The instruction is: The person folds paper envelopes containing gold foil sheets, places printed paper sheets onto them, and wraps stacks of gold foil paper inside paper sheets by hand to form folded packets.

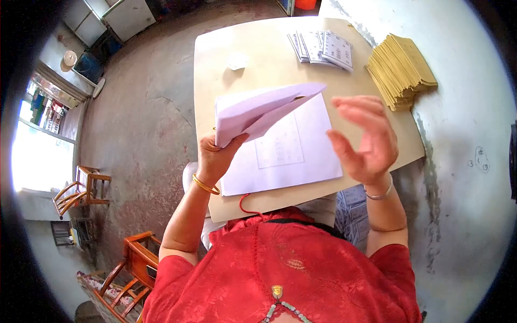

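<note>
The table [215,64]'s left edge is running just beside the left hand [218,153], its near edge is passing under the right wrist, and bare tabletop is showing between the right hand [369,142] and the right edge. The left hand is pinching a folded white paper [264,107] at its near left corner, thumb on top; the paper is slanting up and away from that grip, its far tip pointing toward the right hand. The right hand is hanging open, fingers spread and slightly blurred, gripping nothing visible. One printed white sheet [318,167] is lying between the hands, partly under the folded paper; whether more are lying beneath, I cannot tell. Beyond the right hand, one yellow stack [401,70] and one cluster of printed papers [334,49] are sitting, their pieces too overlapped for counting.
</note>
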`<state>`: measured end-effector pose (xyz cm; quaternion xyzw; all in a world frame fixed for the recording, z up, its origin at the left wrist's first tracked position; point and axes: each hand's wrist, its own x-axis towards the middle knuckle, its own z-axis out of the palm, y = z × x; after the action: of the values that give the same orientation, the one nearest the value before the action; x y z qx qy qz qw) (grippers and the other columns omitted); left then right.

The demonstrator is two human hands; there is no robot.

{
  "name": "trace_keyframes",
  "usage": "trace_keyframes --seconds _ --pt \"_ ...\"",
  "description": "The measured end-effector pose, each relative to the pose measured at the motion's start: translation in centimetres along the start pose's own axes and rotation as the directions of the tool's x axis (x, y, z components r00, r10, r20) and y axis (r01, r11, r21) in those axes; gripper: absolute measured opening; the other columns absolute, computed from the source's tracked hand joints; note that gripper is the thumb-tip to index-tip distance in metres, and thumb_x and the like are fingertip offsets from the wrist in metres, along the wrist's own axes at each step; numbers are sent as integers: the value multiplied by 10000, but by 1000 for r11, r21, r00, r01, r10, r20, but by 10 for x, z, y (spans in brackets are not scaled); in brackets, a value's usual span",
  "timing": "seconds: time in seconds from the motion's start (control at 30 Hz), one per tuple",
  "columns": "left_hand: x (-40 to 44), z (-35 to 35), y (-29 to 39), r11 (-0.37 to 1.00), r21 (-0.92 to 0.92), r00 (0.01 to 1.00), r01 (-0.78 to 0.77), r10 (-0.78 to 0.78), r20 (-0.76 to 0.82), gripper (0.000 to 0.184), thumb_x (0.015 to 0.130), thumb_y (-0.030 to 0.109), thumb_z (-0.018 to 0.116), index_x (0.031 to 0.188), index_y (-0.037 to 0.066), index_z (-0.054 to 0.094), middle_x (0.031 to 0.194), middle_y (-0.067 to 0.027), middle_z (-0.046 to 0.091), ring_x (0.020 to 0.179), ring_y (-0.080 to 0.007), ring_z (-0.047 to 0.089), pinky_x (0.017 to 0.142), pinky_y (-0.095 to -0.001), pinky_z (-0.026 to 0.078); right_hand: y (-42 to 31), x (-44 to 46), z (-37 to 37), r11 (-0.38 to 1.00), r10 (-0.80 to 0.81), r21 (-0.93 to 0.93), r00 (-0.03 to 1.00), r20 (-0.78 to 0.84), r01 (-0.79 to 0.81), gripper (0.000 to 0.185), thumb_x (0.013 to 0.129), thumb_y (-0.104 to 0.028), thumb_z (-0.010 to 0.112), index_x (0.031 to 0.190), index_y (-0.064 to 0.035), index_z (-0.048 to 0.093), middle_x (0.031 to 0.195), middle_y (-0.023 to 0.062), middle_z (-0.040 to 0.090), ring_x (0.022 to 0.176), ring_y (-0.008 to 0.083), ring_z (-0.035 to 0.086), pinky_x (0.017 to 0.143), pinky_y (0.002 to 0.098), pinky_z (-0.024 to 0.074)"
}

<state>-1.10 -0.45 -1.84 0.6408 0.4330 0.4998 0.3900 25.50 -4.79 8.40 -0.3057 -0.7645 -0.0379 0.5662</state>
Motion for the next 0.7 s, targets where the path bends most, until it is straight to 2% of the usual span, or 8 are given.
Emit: trace_keyframes --seconds 0.03,0.07,0.17,0.2,0.3,0.43,0.63,0.7 --pt "0 -1 -1 1000 7 1000 -15 15 -3 108 819 8 741 927 6 745 794 6 692 743 -61 601 656 -236 492 -7 7 -3 991 -118 -57 989 85 123 348 769 -53 771 1095 -58 649 1090 116 684 943 256 645 831 325 502" --pt "1 -2 -2 999 13 999 -31 31 -6 139 805 -17 736 940 9 747 811 -15 709 757 -80 627 682 -246 506 -14 9 0 981 -132 -128 985 112 147 310 741 -55 778 1033 -78 677 1082 76 685 937 226 643 823 330 498" --pt "6 -8 -5 936 145 946 -322 314 79 304 729 -118 673 984 28 752 906 -93 739 874 -182 693 799 -290 528 -17 10 5 945 -235 -200 963 132 258 309 719 -70 778 1013 -92 685 1066 47 685 931 203 642 829 324 486" --pt "6 -11 -6 925 180 941 -334 315 124 432 668 -174 600 1005 46 756 978 -130 736 974 -250 694 883 -318 520 -21 11 5 942 -228 -216 963 145 256 269 730 -102 752 993 -106 694 1042 21 685 924 177 639 838 315 474" --pt "3 -11 -5 934 141 943 -327 315 105 433 688 -181 577 1009 48 755 974 -120 738 964 -232 693 869 -309 522 -27 12 -1 918 -239 -251 934 266 306 242 749 -126 720 990 -112 696 1028 7 685 920 159 637 844 319 471" --pt "2 -12 -6 944 137 952 -300 287 108 349 734 -125 622 1004 51 756 968 -112 739 946 -227 696 881 -319 521 -32 13 1 928 -215 -238 934 287 287 249 732 -137 708 980 -122 697 989 -16 676 896 134 627 823 309 463" --pt "1 -11 1 890 229 918 -395 371 141 256 746 -9 703 986 60 757 951 -99 739 936 -220 699 951 -369 487 -40 15 1 937 -147 -242 913 381 252 238 713 -152 690 948 -112 705 948 -19 668 883 134 618 774 299 456" --pt "2 -10 2 888 222 914 -403 380 141 250 746 13 713 985 66 758 948 -95 740 936 -218 699 956 -371 483 -44 16 2 938 -157 -224 898 411 266 310 637 -96 732 947 -83 720 928 15 688 842 162 626 758 299 453"
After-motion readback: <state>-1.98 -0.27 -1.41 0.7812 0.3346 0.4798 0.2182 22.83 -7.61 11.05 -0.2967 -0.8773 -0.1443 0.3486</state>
